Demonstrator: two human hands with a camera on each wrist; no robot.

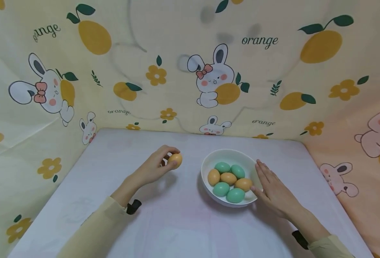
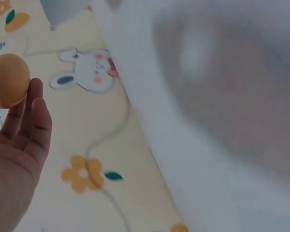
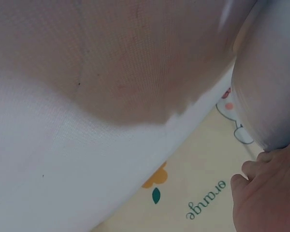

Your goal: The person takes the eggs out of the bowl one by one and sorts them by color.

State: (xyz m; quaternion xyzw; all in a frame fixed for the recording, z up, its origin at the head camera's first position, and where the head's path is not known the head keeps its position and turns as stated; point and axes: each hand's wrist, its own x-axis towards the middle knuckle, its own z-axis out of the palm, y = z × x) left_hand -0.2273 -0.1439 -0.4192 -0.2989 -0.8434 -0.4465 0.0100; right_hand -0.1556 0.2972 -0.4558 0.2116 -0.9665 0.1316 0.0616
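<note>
Yellow-orange egg (image 1: 176,161), pinched between the thumb and fingertips of the left hand (image 1: 154,165), is held above the white table (image 1: 164,229), left of the bowl. Its glossy, even surface looks stiff and rather slippery; it is probably light, and whether it is a real shell or a toy I cannot tell. Best hold seems to be fingertips round its widest part, gently in case it cracks.

Next comes the white bowl (image 1: 249,166), holding four green eggs (image 1: 235,195) and three yellow-orange ones (image 1: 228,178). It looks rigid and smooth, easiest steadied by its outer wall. At its right side the right hand (image 1: 275,193) rests against it, fingers extended rather than gripping.

On the backdrop cloth (image 1: 183,32), "orange" is printed repeatedly, from upper left across to the right; no brand or label shows on egg or bowl.
</note>
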